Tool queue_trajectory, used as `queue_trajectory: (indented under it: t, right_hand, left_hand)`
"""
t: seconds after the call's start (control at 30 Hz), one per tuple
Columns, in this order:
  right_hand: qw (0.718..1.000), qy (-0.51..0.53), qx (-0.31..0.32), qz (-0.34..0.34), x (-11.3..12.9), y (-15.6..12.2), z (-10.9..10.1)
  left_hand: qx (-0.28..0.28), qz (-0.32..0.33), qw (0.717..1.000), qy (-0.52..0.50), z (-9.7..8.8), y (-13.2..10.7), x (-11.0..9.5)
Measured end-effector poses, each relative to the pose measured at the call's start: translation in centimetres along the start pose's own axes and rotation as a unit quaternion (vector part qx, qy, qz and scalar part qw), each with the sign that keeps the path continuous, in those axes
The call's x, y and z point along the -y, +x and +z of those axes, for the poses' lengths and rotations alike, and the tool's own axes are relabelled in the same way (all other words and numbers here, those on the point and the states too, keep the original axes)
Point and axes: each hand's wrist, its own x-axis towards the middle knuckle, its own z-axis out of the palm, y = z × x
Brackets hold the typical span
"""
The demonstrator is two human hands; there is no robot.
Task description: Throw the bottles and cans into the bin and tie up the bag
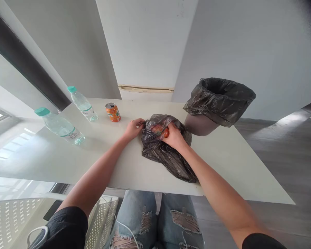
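A black plastic bag (166,155) lies on the white table (235,162) in front of me. My left hand (133,128) pinches the bag's left rim and holds it open. My right hand (173,135) reaches into the bag's mouth, closed around an orange can (166,132) that is partly hidden by the plastic. A second orange can (113,112) stands upright farther left, apart from both hands.
A bin lined with a black bag (219,100) stands at the table's back right. Two water bottles with teal caps, the nearer bottle (60,126) and the farther bottle (83,103), stand at the left. A white pillar rises behind the table.
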Motion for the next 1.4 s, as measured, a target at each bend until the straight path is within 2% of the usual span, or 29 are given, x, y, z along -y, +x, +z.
queue_trajectory:
  t: [0.1,0.2,0.27,0.33,0.43,0.5,0.57,0.63,0.7,0.77,0.9,0.97,1.03,1.07,1.13,1.2,1.27,1.33,1.4]
  right_hand:
    - [0.999,0.020,-0.004,0.034,0.1,-0.1,-0.9]
    - [0.995,0.075,-0.057,0.009,0.3,-0.2,-2.1]
    - [0.984,0.162,-0.073,-0.013,0.5,-0.3,-2.9]
    - [0.954,0.293,-0.061,-0.009,0.7,-0.5,-3.6]
    - [0.881,0.470,0.029,0.030,0.9,-1.0,-4.3]
    - [0.835,0.541,0.096,0.045,1.2,-1.2,-4.6]
    - [0.801,0.585,0.116,0.055,1.4,-1.4,-4.6]
    - [0.783,0.608,0.117,0.066,1.6,-1.4,-4.5]
    - [0.781,0.609,0.120,0.062,1.6,-1.4,-4.2]
    - [0.785,0.605,0.128,0.041,1.5,-1.4,-3.9]
    - [0.771,0.619,0.149,0.001,1.1,-1.5,-3.5]
    - [0.763,0.625,0.164,-0.001,1.1,-1.6,-3.3]
    - [0.762,0.619,0.190,0.004,1.1,-1.7,-3.1]
    - [0.763,0.612,0.205,0.006,1.1,-1.8,-3.0]
    - [0.769,0.598,0.226,0.016,1.1,-1.9,-2.6]
    - [0.775,0.584,0.239,0.019,1.3,-2.1,-2.3]
    - [0.777,0.576,0.253,0.000,1.5,-2.0,-2.1]
    - [0.790,0.559,0.251,-0.022,1.7,-1.7,-2.0]
    - [0.836,0.511,0.198,-0.023,1.5,-1.2,-1.8]
  left_hand:
    - [-0.035,-0.027,0.999,0.020,0.0,0.2,0.4]
    - [-0.070,-0.056,0.995,0.042,-0.1,0.2,0.9]
    - [-0.089,-0.071,0.992,0.053,-0.2,0.3,1.1]
    - [-0.103,-0.081,0.990,0.061,-0.4,0.4,1.3]
    - [-0.121,-0.088,0.986,0.069,-0.7,0.5,1.3]
    - [-0.133,-0.083,0.985,0.070,-0.9,0.4,1.0]
    - [-0.159,-0.073,0.982,0.073,-1.2,0.1,0.2]
    - [-0.206,-0.041,0.974,0.087,-1.9,-0.2,-1.0]
    - [-0.255,0.012,0.960,0.118,-2.8,-0.5,-2.7]
    - [-0.270,0.057,0.948,0.157,-4.1,-0.9,-4.9]
    - [-0.185,0.078,0.966,0.165,-5.9,-3.4,-11.4]
    - [-0.200,0.071,0.969,0.129,-5.7,-5.8,-14.9]
    - [-0.216,0.055,0.968,0.120,-4.2,-8.4,-17.6]
    - [-0.195,0.043,0.972,0.126,-3.1,-9.6,-18.6]
    - [-0.086,0.007,0.991,0.098,-0.6,-11.3,-19.6]
    - [-0.012,-0.056,0.997,0.049,1.6,-12.2,-19.9]
    - [0.008,-0.112,0.994,0.005,2.9,-12.5,-20.1]
    - [0.009,-0.134,0.990,-0.044,2.7,-12.8,-20.3]
    - [-0.023,-0.127,0.988,-0.088,1.3,-13.2,-20.1]
